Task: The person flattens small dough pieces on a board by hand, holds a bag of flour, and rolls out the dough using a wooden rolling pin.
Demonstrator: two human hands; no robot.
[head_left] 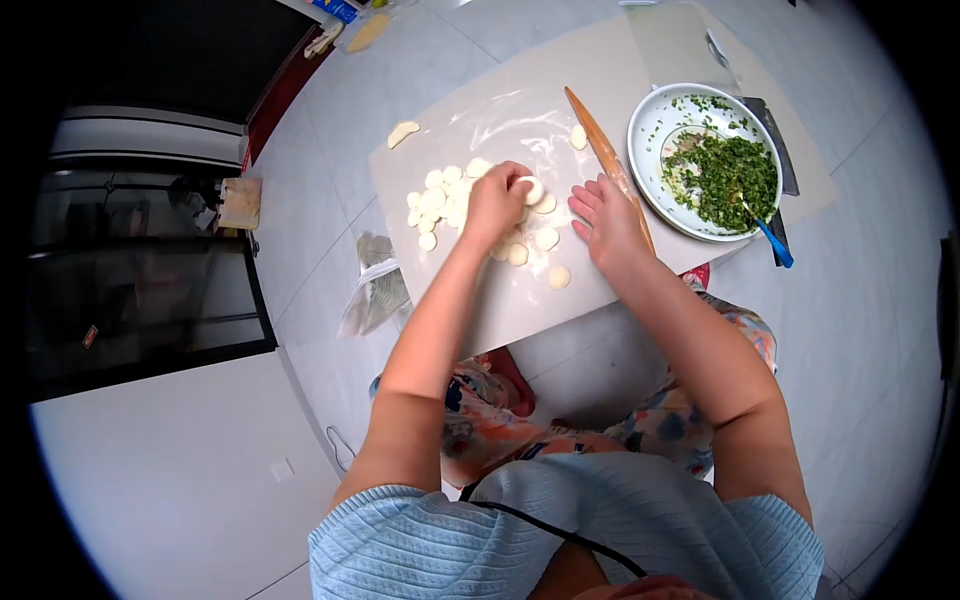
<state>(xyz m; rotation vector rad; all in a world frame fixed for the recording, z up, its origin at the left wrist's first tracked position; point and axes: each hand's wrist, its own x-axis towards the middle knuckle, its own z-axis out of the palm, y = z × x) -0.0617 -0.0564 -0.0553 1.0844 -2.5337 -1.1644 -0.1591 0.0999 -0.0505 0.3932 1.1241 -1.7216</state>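
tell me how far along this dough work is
The greens look chopped and the dough portioned into small pieces. The left hand holds one round; the right hand, open, is near the rolling pin. Pieces lie loose, no greens visible on them, so much seems left.

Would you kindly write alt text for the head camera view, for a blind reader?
A person's left hand holds a pale dough round above a floured surface, the right hand open near a wooden rolling pin. More rounds lie around, and at right stands a white bowl of chopped greens with a blue-handled utensil.
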